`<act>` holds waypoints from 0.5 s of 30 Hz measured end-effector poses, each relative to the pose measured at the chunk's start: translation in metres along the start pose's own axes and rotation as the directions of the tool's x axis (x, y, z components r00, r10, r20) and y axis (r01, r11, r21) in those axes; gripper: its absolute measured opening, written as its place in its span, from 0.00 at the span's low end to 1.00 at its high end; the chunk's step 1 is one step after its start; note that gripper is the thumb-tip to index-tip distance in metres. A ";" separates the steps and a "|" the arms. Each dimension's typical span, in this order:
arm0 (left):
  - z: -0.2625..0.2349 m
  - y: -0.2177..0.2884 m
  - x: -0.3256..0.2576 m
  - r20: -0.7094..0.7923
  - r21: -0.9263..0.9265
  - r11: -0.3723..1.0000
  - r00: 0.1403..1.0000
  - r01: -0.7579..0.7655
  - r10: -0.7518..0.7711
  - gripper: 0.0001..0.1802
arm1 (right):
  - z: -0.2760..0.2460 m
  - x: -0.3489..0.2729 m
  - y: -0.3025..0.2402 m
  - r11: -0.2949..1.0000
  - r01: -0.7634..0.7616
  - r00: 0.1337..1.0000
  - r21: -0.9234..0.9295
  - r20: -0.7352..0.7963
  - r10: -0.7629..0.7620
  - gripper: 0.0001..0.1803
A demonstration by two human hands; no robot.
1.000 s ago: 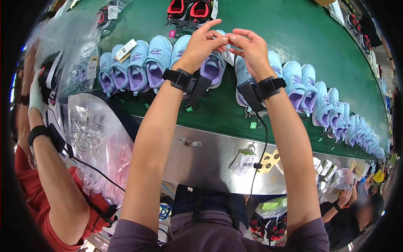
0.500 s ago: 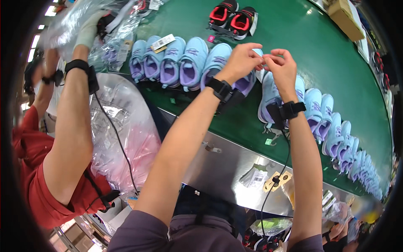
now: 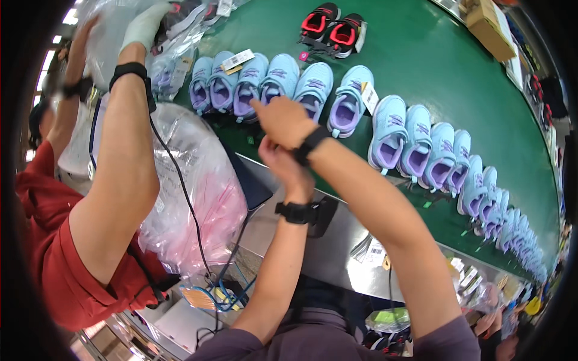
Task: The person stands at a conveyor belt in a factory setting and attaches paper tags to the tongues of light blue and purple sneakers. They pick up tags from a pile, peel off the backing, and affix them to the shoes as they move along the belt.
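Observation:
A row of light blue children's shoes with purple lining stands on the green table. My right hand (image 3: 286,123) reaches across to the left, in front of a blue shoe (image 3: 280,77); its fingers look curled, and what they hold, if anything, is hidden. Below it, close to the right wrist, is my left hand (image 3: 285,166), its fingers partly covered by the right hand. To the right, a blue shoe (image 3: 350,101) bears a white tag (image 3: 369,97). Another tag (image 3: 237,61) lies across shoes farther left.
A black-and-red pair of shoes (image 3: 331,29) stands farther back. At left, a person in red (image 3: 66,240) handles clear plastic near a large plastic bag (image 3: 180,186). Tags (image 3: 373,251) lie on the metal edge. A cardboard box (image 3: 490,29) sits at far right.
Both hands have moved left and nearer to me, from the tagged shoe, with the right now crossing over the left. The tagged shoe and its neighbours have come into full view.

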State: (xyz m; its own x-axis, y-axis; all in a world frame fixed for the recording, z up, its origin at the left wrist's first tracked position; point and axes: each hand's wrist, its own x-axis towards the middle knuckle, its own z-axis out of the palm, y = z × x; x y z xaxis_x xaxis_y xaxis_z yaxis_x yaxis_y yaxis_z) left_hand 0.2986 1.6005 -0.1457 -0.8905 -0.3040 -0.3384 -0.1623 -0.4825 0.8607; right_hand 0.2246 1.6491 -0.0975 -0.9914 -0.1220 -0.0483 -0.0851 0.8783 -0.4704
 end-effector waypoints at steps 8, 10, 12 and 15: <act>-0.035 0.022 -0.019 0.196 0.360 0.928 0.980 -0.099 0.028 0.18 | 0.011 0.024 0.014 0.987 -0.153 0.960 0.055 -0.227 0.161 0.23; -0.041 0.027 -0.025 0.278 0.358 0.924 0.960 -0.136 0.034 0.17 | -0.038 0.015 0.020 0.921 -0.147 0.937 0.360 -0.248 0.247 0.25; -0.038 0.028 -0.037 0.388 0.373 0.912 0.922 -0.168 0.011 0.14 | -0.102 -0.006 0.046 0.702 -0.125 0.948 0.701 -0.124 0.293 0.26; -0.030 0.032 -0.054 0.631 0.373 0.853 0.774 -0.366 0.056 0.06 | -0.167 -0.097 0.038 0.006 0.128 0.900 0.992 -0.119 0.420 0.20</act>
State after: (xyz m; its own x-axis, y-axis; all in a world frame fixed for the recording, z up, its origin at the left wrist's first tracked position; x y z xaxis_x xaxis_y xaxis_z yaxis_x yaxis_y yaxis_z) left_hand 0.3543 1.5765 -0.1111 -0.9663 0.2561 0.0261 0.0286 0.0061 0.9996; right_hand 0.3012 1.7716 0.0365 -0.9397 0.3140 -0.1358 -0.0289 -0.4683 -0.8831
